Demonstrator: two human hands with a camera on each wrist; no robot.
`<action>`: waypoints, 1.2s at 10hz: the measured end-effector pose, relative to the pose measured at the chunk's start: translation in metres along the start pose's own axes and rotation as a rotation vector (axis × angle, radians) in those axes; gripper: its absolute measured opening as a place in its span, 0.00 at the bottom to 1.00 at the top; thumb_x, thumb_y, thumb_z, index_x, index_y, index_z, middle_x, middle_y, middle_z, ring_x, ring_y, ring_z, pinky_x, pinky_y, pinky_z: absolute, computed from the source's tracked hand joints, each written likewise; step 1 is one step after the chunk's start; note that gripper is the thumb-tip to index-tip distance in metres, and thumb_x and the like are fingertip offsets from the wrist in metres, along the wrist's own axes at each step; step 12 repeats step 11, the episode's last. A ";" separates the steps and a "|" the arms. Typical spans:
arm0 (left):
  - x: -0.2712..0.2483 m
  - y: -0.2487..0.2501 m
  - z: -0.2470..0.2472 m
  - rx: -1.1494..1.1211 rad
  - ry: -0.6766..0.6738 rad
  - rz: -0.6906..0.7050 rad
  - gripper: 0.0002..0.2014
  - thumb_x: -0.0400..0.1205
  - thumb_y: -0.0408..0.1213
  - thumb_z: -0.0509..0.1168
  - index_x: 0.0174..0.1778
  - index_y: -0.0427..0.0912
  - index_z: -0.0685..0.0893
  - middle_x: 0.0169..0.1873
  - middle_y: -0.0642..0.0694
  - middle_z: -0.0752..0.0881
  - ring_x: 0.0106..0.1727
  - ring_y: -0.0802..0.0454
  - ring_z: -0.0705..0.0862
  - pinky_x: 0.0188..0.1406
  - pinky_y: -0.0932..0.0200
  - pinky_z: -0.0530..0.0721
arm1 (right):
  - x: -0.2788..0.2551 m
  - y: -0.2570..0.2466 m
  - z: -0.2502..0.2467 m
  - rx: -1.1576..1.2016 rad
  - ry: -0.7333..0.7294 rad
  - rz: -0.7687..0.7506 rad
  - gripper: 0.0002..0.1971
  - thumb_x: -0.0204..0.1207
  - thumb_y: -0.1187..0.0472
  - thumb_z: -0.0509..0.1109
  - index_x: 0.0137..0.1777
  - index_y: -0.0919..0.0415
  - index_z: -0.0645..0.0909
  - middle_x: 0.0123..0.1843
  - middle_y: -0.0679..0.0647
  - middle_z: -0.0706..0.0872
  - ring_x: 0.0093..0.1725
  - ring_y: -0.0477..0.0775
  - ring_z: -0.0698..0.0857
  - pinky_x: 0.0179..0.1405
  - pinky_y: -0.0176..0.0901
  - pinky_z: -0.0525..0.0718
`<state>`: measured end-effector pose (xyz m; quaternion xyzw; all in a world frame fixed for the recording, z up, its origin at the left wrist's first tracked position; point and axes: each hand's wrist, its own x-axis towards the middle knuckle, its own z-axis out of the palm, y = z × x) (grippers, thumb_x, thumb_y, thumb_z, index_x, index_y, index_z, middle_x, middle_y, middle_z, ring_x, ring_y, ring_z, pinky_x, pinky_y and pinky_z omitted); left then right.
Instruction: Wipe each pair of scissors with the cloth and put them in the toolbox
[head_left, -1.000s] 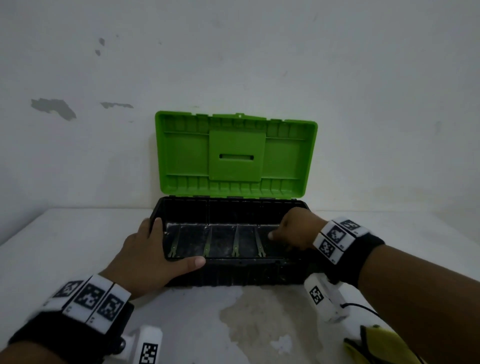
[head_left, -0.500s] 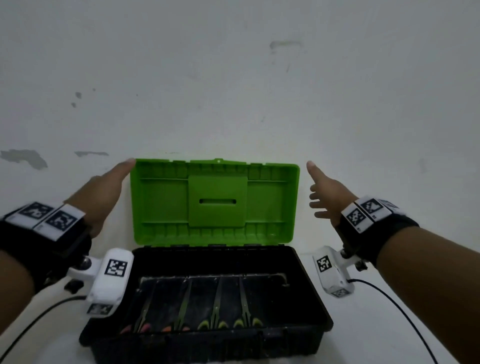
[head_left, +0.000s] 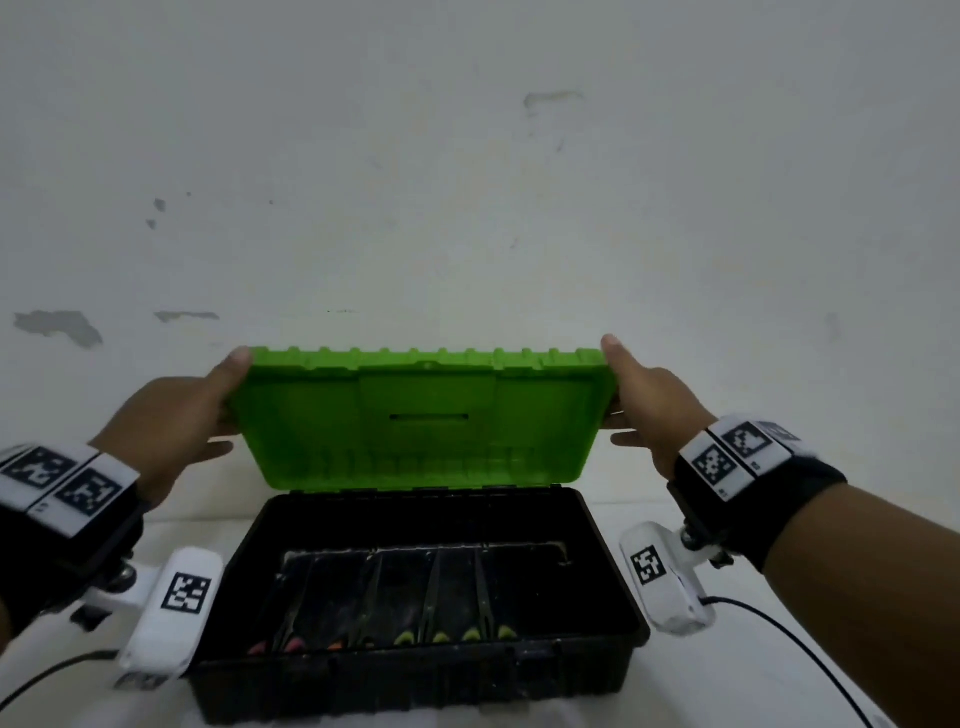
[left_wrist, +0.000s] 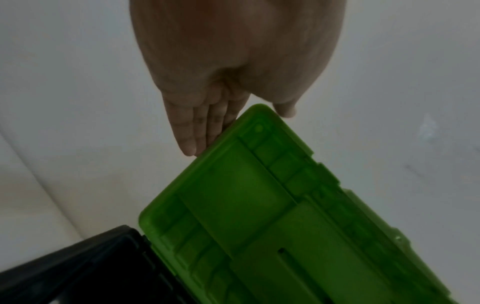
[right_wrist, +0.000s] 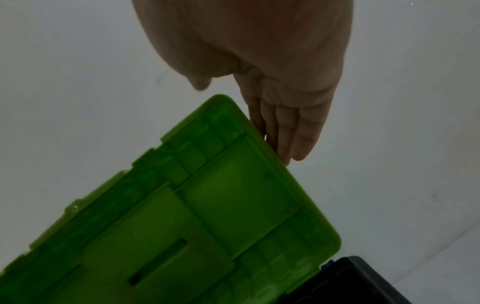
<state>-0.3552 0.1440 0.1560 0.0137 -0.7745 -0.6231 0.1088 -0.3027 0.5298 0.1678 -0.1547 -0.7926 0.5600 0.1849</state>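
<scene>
Green lid (head_left: 415, 415) of the toolbox (head_left: 415, 670) is held at both ends, tilted forward over the black base.

The left hand (head_left: 176, 421) is laid along the lid's left edge with fingers (left_wrist: 192, 131) straight and thumb at the top corner; the right hand (head_left: 649, 405) is set likewise on the right edge, fingers (right_wrist: 291, 131) straight. Several scissors (head_left: 431, 608) are seen lying side by side inside the base, handles toward the near wall. The cloth is not seen.
</scene>
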 end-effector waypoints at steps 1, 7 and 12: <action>-0.020 -0.008 -0.013 0.056 -0.067 -0.006 0.30 0.81 0.57 0.63 0.65 0.33 0.81 0.56 0.35 0.86 0.56 0.43 0.85 0.59 0.43 0.82 | -0.023 0.012 -0.007 -0.065 -0.009 -0.050 0.40 0.80 0.35 0.64 0.62 0.80 0.81 0.59 0.73 0.88 0.59 0.71 0.88 0.64 0.69 0.85; -0.129 -0.096 -0.029 0.625 -0.178 0.337 0.15 0.82 0.38 0.69 0.50 0.66 0.75 0.47 0.53 0.85 0.47 0.53 0.81 0.38 0.73 0.71 | -0.125 0.116 -0.010 -0.417 -0.149 -0.233 0.12 0.81 0.54 0.73 0.59 0.61 0.87 0.50 0.50 0.90 0.49 0.48 0.87 0.38 0.29 0.76; -0.158 -0.105 -0.030 0.647 -0.145 0.092 0.41 0.83 0.48 0.65 0.86 0.40 0.49 0.82 0.37 0.64 0.79 0.39 0.69 0.74 0.49 0.68 | -0.155 0.103 -0.019 -0.461 -0.061 -0.167 0.27 0.83 0.50 0.70 0.76 0.65 0.76 0.72 0.59 0.83 0.72 0.57 0.80 0.63 0.41 0.74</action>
